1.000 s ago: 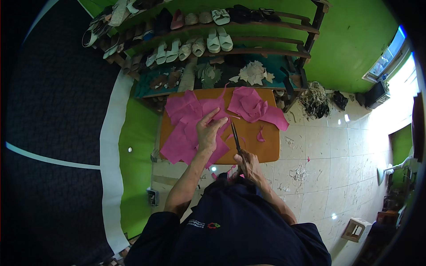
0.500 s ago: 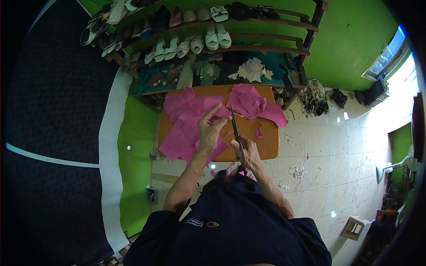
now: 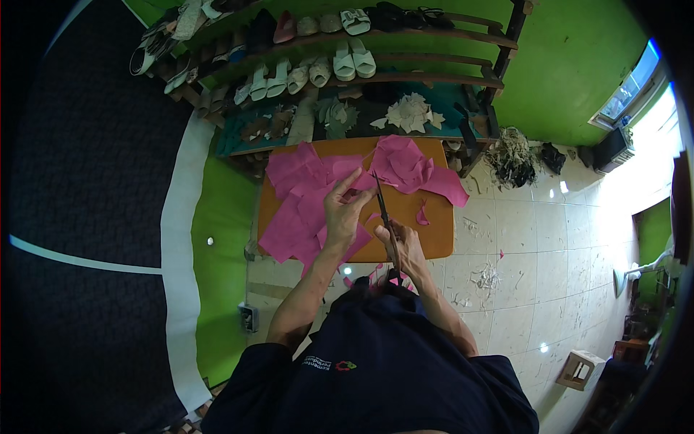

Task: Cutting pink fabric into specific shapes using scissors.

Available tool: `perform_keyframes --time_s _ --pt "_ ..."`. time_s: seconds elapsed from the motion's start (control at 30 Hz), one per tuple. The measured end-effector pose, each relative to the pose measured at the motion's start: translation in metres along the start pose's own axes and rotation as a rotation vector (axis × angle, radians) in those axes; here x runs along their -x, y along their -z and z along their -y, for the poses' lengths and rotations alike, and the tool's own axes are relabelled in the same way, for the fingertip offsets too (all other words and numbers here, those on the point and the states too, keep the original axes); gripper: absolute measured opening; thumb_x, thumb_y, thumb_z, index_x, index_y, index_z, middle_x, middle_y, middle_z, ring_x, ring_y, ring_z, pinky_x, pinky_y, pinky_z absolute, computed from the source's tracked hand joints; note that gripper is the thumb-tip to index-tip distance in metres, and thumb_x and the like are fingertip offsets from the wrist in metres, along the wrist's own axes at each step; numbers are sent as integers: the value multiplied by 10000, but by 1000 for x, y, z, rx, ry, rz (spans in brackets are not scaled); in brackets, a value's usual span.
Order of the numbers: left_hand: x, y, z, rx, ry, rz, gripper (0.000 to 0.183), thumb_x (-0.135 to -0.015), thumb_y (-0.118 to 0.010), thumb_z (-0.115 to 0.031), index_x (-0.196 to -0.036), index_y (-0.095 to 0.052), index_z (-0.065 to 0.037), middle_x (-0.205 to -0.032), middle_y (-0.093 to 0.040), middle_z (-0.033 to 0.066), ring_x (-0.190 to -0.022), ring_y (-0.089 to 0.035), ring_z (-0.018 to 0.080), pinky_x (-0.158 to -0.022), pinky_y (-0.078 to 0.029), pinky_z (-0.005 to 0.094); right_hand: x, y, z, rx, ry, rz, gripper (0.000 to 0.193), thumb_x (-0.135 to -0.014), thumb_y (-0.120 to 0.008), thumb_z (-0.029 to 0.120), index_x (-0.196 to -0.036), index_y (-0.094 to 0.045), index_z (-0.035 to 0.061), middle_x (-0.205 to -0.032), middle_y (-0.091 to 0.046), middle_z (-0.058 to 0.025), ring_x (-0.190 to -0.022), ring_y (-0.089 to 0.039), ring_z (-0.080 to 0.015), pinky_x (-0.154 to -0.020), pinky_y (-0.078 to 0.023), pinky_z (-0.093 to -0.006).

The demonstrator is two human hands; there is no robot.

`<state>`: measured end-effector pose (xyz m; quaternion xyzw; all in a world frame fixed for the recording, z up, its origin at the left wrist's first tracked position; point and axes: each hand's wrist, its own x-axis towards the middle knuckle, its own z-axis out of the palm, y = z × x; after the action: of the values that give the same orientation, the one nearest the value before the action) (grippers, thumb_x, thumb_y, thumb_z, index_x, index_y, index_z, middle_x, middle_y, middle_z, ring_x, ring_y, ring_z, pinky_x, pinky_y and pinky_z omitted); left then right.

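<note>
My right hand (image 3: 408, 249) is wrapped round the handles of long dark scissors (image 3: 384, 211). Their slim blades point away from me, past the fingertips of my left hand (image 3: 341, 217). Thumb and fingers of that left hand close on a small piece of pink sheet material (image 3: 368, 184) beside the blades; its outline blends with the pink sheets (image 3: 298, 210) lying beneath. A second pink heap (image 3: 401, 165) rests at the far right of the orange-brown table (image 3: 426, 242). One curved pink offcut (image 3: 422, 214) lies to the right of the scissors.
Behind the table, a wooden rack (image 3: 434, 78) carries rows of shoes and sandals, with pale cut pieces (image 3: 410, 114) on its low shelf. Scraps (image 3: 486, 276) litter the tiled floor at right, near a heap of trimmings (image 3: 512, 160). A small stool (image 3: 580, 370) stands lower right.
</note>
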<state>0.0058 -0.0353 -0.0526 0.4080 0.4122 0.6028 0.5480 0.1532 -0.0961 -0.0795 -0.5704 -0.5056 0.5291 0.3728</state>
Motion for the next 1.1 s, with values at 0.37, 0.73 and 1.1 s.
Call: perform_keyframes --time_s 0.37,0.73,1.1 --pt "-3 3 0 35 62 -2 520 -889 -642 75 -1387 -499 30 -944 -707 150 -963 -714 230 -948 -559 313 1 4 6 18 3 -3 628 -832 -720 568 -732 -520 -19 -557 -381 -34 -547 -375 -153 -526 -341 -387" --pt "-10 12 1 40 82 32 548 -860 -680 74 -1381 -525 3 -802 -664 54 -867 -700 162 -861 -557 266 0 1 -1 33 17 -35 664 -798 -739 603 -730 -522 -20 -560 -394 -35 -561 -379 -145 -528 -336 -384" --pt "-16 23 -6 16 121 89 579 -815 -717 84 -1361 -559 -26 -865 -713 78 -835 -694 124 -868 -551 254 -1 2 2 76 11 -61 694 -757 -769 629 -674 -518 -12 -525 -395 -26 -521 -376 -125 -490 -331 -368"
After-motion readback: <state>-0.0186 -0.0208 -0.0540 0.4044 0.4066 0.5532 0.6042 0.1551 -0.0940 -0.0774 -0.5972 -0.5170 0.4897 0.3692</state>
